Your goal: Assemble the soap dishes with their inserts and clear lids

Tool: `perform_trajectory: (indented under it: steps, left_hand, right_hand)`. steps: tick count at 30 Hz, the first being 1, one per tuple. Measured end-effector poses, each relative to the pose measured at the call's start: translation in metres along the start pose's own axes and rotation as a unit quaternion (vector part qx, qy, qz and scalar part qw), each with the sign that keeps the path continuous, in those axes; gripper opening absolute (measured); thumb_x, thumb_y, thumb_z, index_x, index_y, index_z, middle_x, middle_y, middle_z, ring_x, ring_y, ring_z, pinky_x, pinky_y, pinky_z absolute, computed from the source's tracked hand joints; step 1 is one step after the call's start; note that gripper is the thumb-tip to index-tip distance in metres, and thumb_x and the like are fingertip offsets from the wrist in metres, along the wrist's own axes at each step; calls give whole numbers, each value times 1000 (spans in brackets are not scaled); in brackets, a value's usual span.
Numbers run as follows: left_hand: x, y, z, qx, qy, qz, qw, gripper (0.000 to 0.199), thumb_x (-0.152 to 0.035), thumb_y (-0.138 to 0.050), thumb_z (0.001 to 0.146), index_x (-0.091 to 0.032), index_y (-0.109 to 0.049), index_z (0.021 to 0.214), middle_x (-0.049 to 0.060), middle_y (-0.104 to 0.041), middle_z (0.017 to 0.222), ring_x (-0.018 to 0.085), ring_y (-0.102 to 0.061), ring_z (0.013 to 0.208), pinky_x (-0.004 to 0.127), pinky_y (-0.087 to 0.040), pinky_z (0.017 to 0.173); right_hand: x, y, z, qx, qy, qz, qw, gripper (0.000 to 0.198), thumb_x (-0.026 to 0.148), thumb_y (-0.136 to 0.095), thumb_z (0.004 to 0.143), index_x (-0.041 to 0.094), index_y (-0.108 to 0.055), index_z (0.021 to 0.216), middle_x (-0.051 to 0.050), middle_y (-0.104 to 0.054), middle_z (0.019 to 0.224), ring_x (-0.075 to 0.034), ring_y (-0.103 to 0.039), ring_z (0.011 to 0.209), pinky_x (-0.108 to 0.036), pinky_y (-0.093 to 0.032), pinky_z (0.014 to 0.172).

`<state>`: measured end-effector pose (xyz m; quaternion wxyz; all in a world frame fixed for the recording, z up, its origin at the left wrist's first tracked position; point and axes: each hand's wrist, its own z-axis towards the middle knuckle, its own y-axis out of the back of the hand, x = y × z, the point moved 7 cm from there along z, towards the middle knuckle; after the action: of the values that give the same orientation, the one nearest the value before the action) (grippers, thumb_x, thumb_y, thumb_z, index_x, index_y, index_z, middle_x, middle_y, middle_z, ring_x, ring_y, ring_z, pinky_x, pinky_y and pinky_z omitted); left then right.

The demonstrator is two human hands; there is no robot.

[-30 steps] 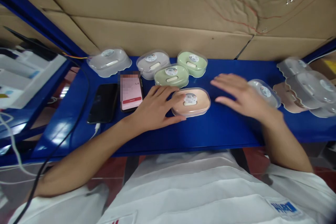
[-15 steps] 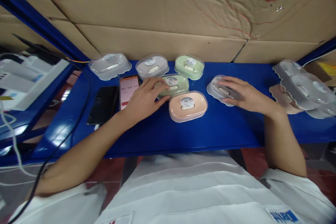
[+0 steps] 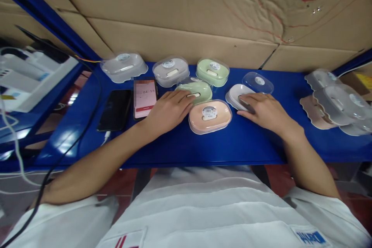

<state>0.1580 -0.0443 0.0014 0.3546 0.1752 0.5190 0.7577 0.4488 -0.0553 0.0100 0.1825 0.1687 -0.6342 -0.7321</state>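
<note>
My left hand [image 3: 170, 110] lies on a green soap box [image 3: 200, 93] whose clear lid looks lifted at the back. My right hand [image 3: 263, 111] rests with its fingers on a white soap tray [image 3: 235, 97]. A loose clear lid [image 3: 258, 82] sits just behind that tray. Between my hands is a closed pink soap box [image 3: 209, 116] with a round label. Farther back stand a green box [image 3: 212, 71], a grey box [image 3: 170, 70] and a clear-lidded white one [image 3: 123, 67].
All of it sits on a blue shelf [image 3: 203, 147] backed by cardboard. Two phones lie at the left, one dark [image 3: 114, 109], one with a lit screen [image 3: 144, 97]. Stacked trays and lids [image 3: 334, 102] are at the right. Cables hang at the left edge.
My left hand moved from the pink box to the green box behind it. My right hand pulled a white tray in from the right, and its clear lid now lies apart behind it.
</note>
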Motion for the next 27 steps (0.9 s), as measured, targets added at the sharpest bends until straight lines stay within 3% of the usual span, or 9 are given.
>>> perform_trajectory:
  steps: [5, 11, 15, 18, 21, 24, 27]
  left_hand:
    - [4, -12, 1, 54, -14, 1, 998, 31, -27, -51, 109, -17, -71, 131, 17, -72, 139, 36, -67, 130, 54, -48, 108]
    - [16, -9, 3, 36, 50, -73, 995, 29, -38, -51, 110, -21, -68, 126, 12, -76, 129, 33, -67, 124, 51, -44, 110]
    - [17, -9, 3, 19, 52, -99, 994, 32, -40, -48, 111, -20, -67, 127, 11, -77, 126, 32, -67, 121, 50, -44, 111]
    - [12, -4, 5, -11, 32, -69, 997, 32, -34, -45, 113, -19, -66, 130, 13, -73, 137, 32, -65, 129, 50, -45, 114]
    - [13, 6, 5, -37, 79, 29, 996, 32, -28, -47, 111, -19, -65, 136, 16, -64, 149, 36, -62, 135, 53, -47, 110]
    - [16, 14, 2, -46, 121, 77, 989, 26, -27, -56, 106, -19, -68, 128, 17, -71, 131, 37, -69, 118, 49, -53, 96]
    - [8, 14, 0, -36, 73, 34, 996, 21, -30, -53, 108, -18, -71, 107, 11, -74, 105, 31, -72, 99, 43, -54, 86]
  right_hand:
    - [9, -2, -1, 13, 12, -24, 1000, 51, 44, -44, 113, 15, -64, 149, -19, -71, 144, -39, -70, 128, -54, -55, 104]
    - [6, 20, -2, -45, 5, 67, 997, 46, 45, -41, 114, 20, -68, 143, -13, -79, 131, -33, -77, 114, -48, -56, 101]
    - [10, 14, -1, -25, 38, 119, 992, 43, 46, -45, 113, 22, -65, 142, -10, -78, 134, -30, -77, 111, -44, -57, 96]
    - [10, 7, 1, -26, 38, 90, 995, 42, 45, -46, 113, 21, -65, 142, -12, -76, 138, -31, -75, 118, -47, -55, 101]
    - [4, 10, 3, -70, 2, 25, 997, 42, 38, -46, 112, 19, -65, 143, -17, -75, 138, -36, -72, 124, -54, -52, 105]
    - [7, 24, 1, -130, -28, -13, 991, 46, 30, -49, 110, 20, -59, 153, -19, -63, 155, -41, -60, 141, -64, -44, 114]
    - [37, 31, -5, -121, 67, 57, 989, 55, 36, -57, 109, 29, -49, 163, -13, -51, 168, -39, -48, 155, -64, -37, 124]
